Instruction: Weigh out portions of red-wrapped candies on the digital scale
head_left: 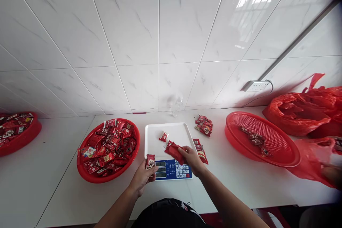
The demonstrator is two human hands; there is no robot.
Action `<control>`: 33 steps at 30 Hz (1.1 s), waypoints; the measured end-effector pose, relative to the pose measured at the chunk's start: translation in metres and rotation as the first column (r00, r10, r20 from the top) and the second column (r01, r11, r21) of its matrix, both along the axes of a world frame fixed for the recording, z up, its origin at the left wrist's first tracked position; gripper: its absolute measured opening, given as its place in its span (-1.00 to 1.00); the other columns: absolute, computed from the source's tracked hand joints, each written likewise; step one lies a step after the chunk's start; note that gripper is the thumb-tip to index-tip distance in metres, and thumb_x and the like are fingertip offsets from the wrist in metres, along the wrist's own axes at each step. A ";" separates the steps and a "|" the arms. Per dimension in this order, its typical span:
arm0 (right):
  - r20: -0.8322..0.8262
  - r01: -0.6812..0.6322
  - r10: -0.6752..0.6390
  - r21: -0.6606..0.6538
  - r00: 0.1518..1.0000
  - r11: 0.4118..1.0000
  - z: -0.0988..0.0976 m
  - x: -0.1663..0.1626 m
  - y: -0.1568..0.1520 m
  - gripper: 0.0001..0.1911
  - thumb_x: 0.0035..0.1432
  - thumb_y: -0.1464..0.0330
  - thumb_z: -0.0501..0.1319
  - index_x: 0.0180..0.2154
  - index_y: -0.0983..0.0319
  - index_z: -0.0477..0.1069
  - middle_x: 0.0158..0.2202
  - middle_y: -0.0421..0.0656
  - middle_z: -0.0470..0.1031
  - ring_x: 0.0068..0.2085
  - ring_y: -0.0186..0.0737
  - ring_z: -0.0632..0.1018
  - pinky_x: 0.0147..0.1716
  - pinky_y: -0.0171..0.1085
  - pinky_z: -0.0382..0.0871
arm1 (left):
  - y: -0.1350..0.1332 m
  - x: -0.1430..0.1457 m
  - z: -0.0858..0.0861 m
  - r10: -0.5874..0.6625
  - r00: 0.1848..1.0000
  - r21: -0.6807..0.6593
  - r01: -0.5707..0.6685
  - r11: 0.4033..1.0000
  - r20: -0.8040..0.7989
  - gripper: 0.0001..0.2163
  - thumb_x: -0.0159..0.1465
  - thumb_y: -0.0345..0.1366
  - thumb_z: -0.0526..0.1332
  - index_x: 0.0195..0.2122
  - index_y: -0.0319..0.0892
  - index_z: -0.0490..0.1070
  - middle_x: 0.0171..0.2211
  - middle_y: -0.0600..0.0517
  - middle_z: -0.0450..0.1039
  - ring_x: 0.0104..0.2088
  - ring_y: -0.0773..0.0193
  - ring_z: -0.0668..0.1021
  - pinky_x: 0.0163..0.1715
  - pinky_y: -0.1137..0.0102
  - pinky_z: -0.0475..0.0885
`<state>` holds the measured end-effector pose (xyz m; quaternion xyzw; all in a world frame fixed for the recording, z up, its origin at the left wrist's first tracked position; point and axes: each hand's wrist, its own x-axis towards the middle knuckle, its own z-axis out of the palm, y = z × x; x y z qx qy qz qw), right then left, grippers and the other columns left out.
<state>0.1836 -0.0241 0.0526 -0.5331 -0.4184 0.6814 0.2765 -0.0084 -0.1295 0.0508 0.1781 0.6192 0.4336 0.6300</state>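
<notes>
My left hand (143, 177) grips a small red snack packet (150, 160) upright at the front left corner of a digital scale (171, 174). Over the scale's white pan (176, 130), my right hand (191, 158) is closed on a red snack packet (173, 150); whether more packets sit behind it I cannot tell. A small red-and-cream packet (164, 136) lies on the pan. Left of the scale stands a red basket (80, 165) heaped with red packets (112, 146). Some loose packets (202, 156) lie just right of the scale, partly behind my right hand.
More loose packets (204, 125) lie behind, to the right. A red mesh basket (283, 142) holds a few dark red packets (256, 139). Red plastic bags (296, 112) and a blurred hand (331, 174) are far right. Another basket (32, 135) stands far left. A power strip (256, 86) is by the wall.
</notes>
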 end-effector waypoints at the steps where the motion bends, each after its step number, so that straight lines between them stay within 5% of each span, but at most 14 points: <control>1: -0.060 0.039 -0.041 -0.021 0.997 0.999 0.004 0.002 0.006 -0.61 -0.05 0.09 0.23 -0.27 0.21 0.28 -0.43 -0.20 0.48 -0.43 -0.27 0.52 -0.45 -0.29 0.39 | 0.000 -0.002 0.000 -0.009 1.000 0.005 0.009 1.000 0.006 -0.60 -0.09 -0.17 0.36 -0.25 -0.15 0.31 -0.45 0.13 0.35 -0.55 0.47 0.40 -0.49 0.49 0.34; 4: -0.086 0.055 -0.061 -0.072 0.994 0.996 0.013 0.004 0.014 -0.40 -0.01 0.14 0.23 0.03 0.15 0.10 -0.26 -0.13 0.49 -0.31 -0.25 0.55 -0.32 -0.25 0.43 | 0.000 -0.003 0.001 -0.033 0.999 0.016 0.032 0.999 0.032 -0.62 -0.03 -0.08 0.31 -0.25 -0.16 0.33 -0.43 0.11 0.36 -0.53 0.46 0.40 -0.47 0.48 0.33; 6: 0.015 -0.050 0.052 -0.093 0.999 0.994 0.014 0.003 0.009 -0.32 -0.01 0.16 0.24 0.10 0.17 0.04 -0.23 -0.09 0.48 -0.32 -0.24 0.54 -0.34 -0.24 0.42 | 0.001 -0.001 0.003 -0.059 0.997 0.007 0.058 0.998 0.041 -0.63 0.00 -0.06 0.27 -0.24 -0.16 0.35 -0.39 0.08 0.39 -0.49 0.42 0.42 -0.43 0.45 0.34; 10: 0.037 -0.377 0.379 -0.052 0.925 0.925 0.007 -0.005 -0.015 -0.49 -0.05 0.14 0.26 -0.07 0.25 0.31 -0.27 -0.10 0.48 -0.32 -0.25 0.51 -0.40 -0.30 0.38 | 0.003 0.006 0.006 -0.245 0.969 0.022 0.245 0.969 -0.033 -0.65 0.01 -0.15 0.26 -0.19 -0.20 0.38 -0.33 -0.01 0.46 -0.36 0.32 0.46 -0.40 0.42 0.31; 13: -0.018 -0.507 0.508 0.025 0.861 0.862 -0.002 -0.013 -0.028 -0.63 -0.08 0.13 0.27 -0.28 0.26 0.42 -0.42 -0.19 0.49 -0.39 -0.30 0.48 -0.44 -0.34 0.34 | 0.004 0.011 0.007 -0.387 0.915 0.059 0.395 0.917 -0.116 -0.71 0.03 -0.18 0.24 -0.27 -0.26 0.42 -0.42 -0.02 0.48 -0.41 0.32 0.45 -0.46 0.45 0.26; 17: 0.045 -0.421 0.419 0.033 0.907 0.907 -0.010 -0.022 -0.025 -0.67 -0.13 0.13 0.30 -0.49 0.29 0.39 -0.60 -0.27 0.41 -0.55 -0.38 0.41 -0.51 -0.35 0.31 | 0.006 0.011 0.005 -0.317 0.931 0.063 0.333 0.941 -0.182 -0.68 0.06 -0.13 0.20 -0.25 -0.26 0.40 -0.48 0.03 0.45 -0.52 0.40 0.39 -0.48 0.45 0.26; 22: 0.050 -0.191 0.189 0.036 0.981 0.981 -0.005 -0.022 -0.008 -0.49 0.01 0.15 0.20 -0.02 0.24 0.29 -0.34 -0.16 0.48 -0.40 -0.31 0.50 -0.41 -0.31 0.38 | 0.007 -0.009 -0.007 -0.114 0.955 0.097 0.146 0.985 -0.275 -0.61 0.07 -0.05 0.15 -0.16 -0.22 0.36 -0.38 0.00 0.44 -0.41 0.32 0.47 -0.43 0.43 0.35; 24: 0.182 -0.199 0.183 0.072 0.966 0.977 -0.003 -0.019 -0.004 -0.44 0.06 0.20 0.17 0.08 0.22 0.18 -0.22 -0.10 0.46 -0.35 -0.27 0.52 -0.39 -0.29 0.39 | 0.008 -0.024 -0.016 -0.081 0.871 0.137 0.167 0.976 -0.484 -0.64 0.10 -0.08 0.12 -0.17 -0.22 0.36 -0.31 -0.05 0.46 -0.32 0.26 0.51 -0.35 0.40 0.39; 27: 0.385 -0.298 0.223 0.149 0.896 0.943 -0.005 -0.013 -0.003 -0.55 0.05 0.26 0.16 0.02 0.18 0.28 -0.08 -0.09 0.43 -0.29 -0.25 0.52 -0.31 -0.28 0.38 | 0.012 -0.056 -0.028 -0.021 0.619 0.153 0.228 0.962 -0.785 -0.72 0.14 -0.20 0.08 -0.19 -0.24 0.37 -0.18 -0.12 0.45 -0.15 0.18 0.49 -0.14 0.32 0.36; 33: 0.343 -0.464 0.388 0.174 0.855 0.869 -0.010 -0.013 -0.014 -0.61 0.06 0.22 0.13 -0.06 0.19 0.34 -0.12 -0.11 0.46 -0.23 -0.22 0.50 -0.27 -0.28 0.36 | 0.028 -0.130 -0.044 -0.009 0.394 0.053 0.147 0.988 -0.919 -0.73 0.17 -0.35 0.03 -0.12 -0.23 0.34 -0.06 -0.16 0.37 0.02 0.09 0.37 0.06 0.22 0.18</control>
